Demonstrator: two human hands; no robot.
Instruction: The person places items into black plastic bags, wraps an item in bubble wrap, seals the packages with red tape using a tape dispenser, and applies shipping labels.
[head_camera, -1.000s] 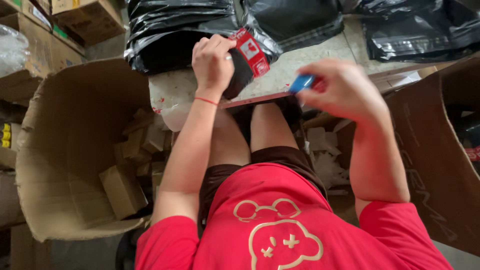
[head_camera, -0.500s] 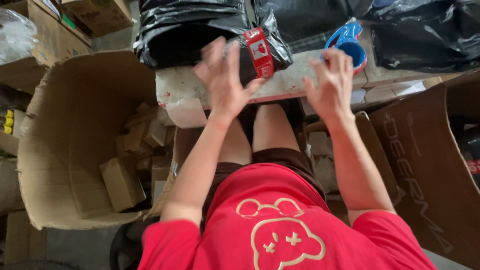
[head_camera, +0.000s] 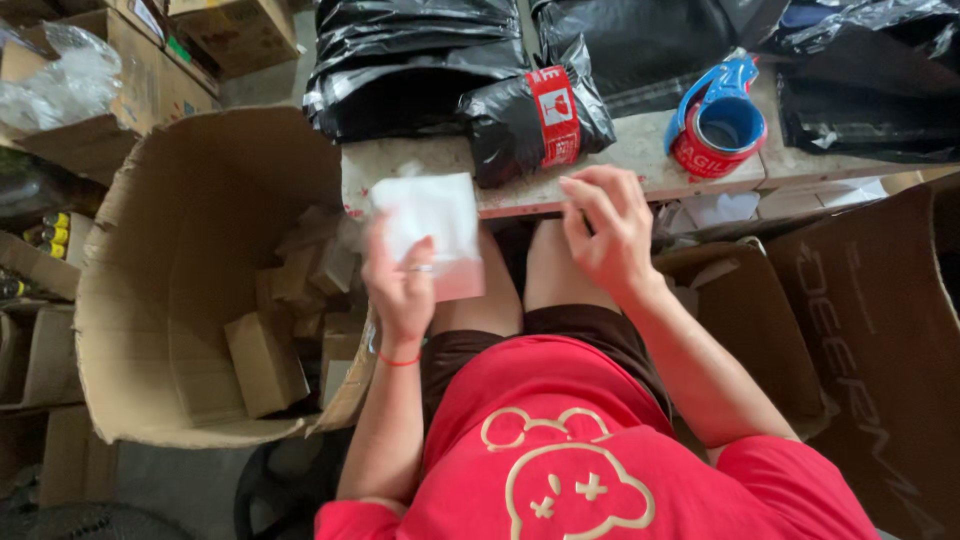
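Note:
My left hand (head_camera: 405, 285) holds a white paper sheet (head_camera: 430, 225) up in front of the table edge. My right hand (head_camera: 605, 230) hovers just below the table edge, fingers curled, with nothing visible in it. On the table (head_camera: 640, 150) lies a black plastic-wrapped parcel (head_camera: 535, 120) with a band of red tape around it. A blue tape dispenser (head_camera: 718, 118) with a red tape roll sits to its right.
A large open cardboard box (head_camera: 190, 290) with several small brown boxes inside stands at my left. Another open carton (head_camera: 860, 330) stands at my right. Black plastic bags (head_camera: 420, 60) pile up at the back of the table. More cartons sit at the far left.
Both hands have come off the black parcel and drawn back toward me. My left hand now holds a white sheet. The tape dispenser rests on the table.

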